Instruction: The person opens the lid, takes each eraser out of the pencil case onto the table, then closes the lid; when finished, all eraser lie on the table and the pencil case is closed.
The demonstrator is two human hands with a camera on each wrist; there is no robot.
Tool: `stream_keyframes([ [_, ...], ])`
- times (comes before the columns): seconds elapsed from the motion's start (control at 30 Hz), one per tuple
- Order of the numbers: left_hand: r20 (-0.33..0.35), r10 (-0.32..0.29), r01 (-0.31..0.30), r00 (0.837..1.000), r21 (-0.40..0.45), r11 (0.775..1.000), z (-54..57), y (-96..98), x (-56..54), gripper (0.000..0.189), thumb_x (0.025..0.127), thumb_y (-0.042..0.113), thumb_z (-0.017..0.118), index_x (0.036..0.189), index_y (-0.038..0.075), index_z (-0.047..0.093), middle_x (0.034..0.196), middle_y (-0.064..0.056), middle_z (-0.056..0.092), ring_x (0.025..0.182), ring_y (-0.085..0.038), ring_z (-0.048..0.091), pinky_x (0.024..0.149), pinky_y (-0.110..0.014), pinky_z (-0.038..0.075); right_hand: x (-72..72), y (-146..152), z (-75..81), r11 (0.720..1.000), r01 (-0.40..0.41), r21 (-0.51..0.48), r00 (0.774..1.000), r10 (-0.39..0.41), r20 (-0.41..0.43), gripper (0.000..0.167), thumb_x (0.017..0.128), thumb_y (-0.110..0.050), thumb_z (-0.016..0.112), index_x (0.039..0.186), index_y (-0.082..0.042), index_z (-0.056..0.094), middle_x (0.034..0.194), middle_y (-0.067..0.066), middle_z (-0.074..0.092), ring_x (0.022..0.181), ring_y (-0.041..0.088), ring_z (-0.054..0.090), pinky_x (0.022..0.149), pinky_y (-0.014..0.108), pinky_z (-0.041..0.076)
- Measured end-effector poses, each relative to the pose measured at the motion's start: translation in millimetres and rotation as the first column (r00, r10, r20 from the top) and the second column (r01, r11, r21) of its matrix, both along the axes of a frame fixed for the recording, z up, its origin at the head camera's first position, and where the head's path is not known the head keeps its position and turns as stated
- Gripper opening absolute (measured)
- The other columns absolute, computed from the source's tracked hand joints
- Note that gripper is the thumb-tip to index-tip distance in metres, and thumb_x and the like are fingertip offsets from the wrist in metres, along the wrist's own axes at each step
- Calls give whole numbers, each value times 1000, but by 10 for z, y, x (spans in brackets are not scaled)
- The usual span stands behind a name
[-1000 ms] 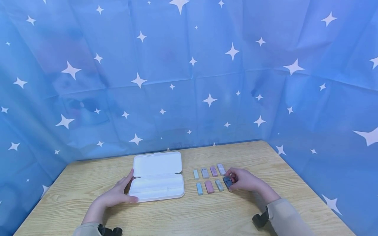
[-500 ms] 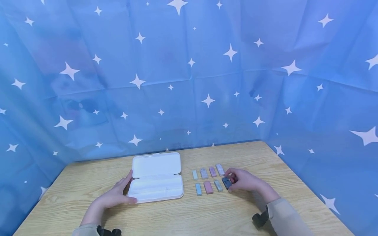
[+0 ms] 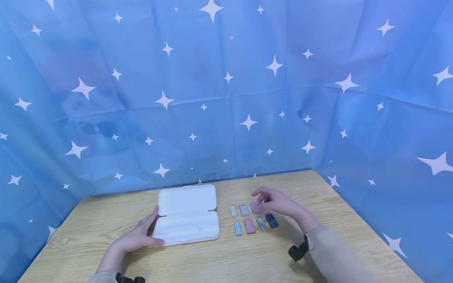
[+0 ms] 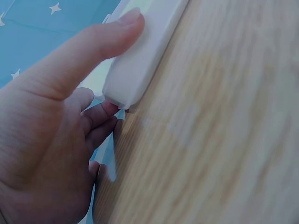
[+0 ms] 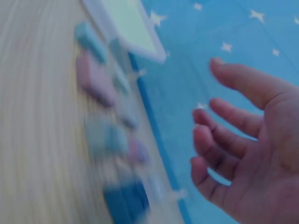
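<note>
A white plastic pencil case [image 3: 185, 228] lies on the table, its lid folded back. My left hand [image 3: 136, 236] holds its left end; in the left wrist view the thumb [image 4: 124, 35] lies over the front wall and the fingers curl round the far side. To the right, small eraser-like blocks stand in two rows. Over the back row's right end is my right hand [image 3: 279, 202], fingers loosely bent and holding nothing. It overlaps the purple block [image 3: 253, 207] and hides the pale block at that end. Nearest below it lies the dark blue block [image 3: 271, 221].
Front row also has a light blue block [image 3: 237, 228], a pink one [image 3: 249, 226] and a grey-green one [image 3: 261, 224]. Behind sit a pale green block [image 3: 233, 211] and a lilac one [image 3: 244, 209]. A blue star-patterned cloth [image 3: 198, 98] hangs behind the wooden table [image 3: 219, 263].
My right hand has let go of the dark blue block, lifted and moved back and left over the back row. The left hand stays at the pencil case.
</note>
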State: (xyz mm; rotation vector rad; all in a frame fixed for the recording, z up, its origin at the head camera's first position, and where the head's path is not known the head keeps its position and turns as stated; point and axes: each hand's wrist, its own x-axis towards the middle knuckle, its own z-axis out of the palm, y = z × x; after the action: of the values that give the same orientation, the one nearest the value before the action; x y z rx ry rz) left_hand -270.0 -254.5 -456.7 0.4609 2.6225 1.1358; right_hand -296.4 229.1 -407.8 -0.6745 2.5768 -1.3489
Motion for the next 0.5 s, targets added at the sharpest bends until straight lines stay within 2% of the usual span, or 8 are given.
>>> stream_keyframes([
  [0.07, 0, -4, 4, 1000, 1, 1000, 2, -2, 9, 118, 77, 37, 80, 155, 7, -3, 155, -31, 8, 140, -53, 3, 107, -69, 8, -66, -173, 9, 994, 24, -106, 998, -17, 64, 44, 93, -22, 66, 131, -3, 54, 107, 10, 61, 95, 27, 58, 83, 51, 49],
  [0.13, 1, -7, 7, 1000, 1, 1000, 1, -2, 17, 118, 77, 37, 80, 155, 7, -3, 156, -31, 8, 140, -52, 3, 107, -68, 8, -147, -357, 8, 971, 81, -224, 987, -47, 153, 47, 96, -26, 62, 135, -4, 51, 116, 13, 59, 102, 29, 55, 89, 54, 46],
  [0.23, -2, -9, 9, 1000, -3, 1000, -3, -7, 25, 117, 78, 37, 80, 155, 7, -3, 156, -31, 7, 140, -52, 3, 107, -69, 8, -277, -631, -15, 899, 205, -386, 952, -91, 292, 51, 97, -30, 60, 139, -3, 47, 126, 16, 54, 109, 33, 53, 94, 53, 43],
  [0.3, -5, -5, 5, 1000, -2, 1000, -3, -8, 30, 118, 77, 37, 80, 155, 7, -3, 156, -31, 8, 140, -52, 3, 107, -68, 8, -352, -796, -32, 847, 271, -457, 929, -105, 355, 55, 97, -31, 60, 141, -3, 45, 128, 18, 53, 112, 35, 51, 97, 53, 42],
  [0.4, -13, 0, 0, 1000, -2, 1000, 2, -3, 34, 118, 76, 37, 80, 155, 6, -2, 155, -31, 9, 140, -53, 5, 107, -68, 9, -454, -992, -62, 791, 330, -515, 908, -117, 403, 58, 96, -33, 60, 142, -2, 42, 130, 20, 52, 119, 39, 48, 99, 51, 41],
  [0.5, -11, 4, -4, 1000, 0, 1000, 8, 3, 36, 118, 76, 37, 80, 155, 7, -1, 155, -31, 9, 140, -52, 5, 107, -68, 10, -522, -1138, -74, 752, 355, -556, 898, -107, 427, 58, 98, -32, 58, 144, -1, 39, 137, 24, 47, 126, 42, 43, 102, 52, 39],
])
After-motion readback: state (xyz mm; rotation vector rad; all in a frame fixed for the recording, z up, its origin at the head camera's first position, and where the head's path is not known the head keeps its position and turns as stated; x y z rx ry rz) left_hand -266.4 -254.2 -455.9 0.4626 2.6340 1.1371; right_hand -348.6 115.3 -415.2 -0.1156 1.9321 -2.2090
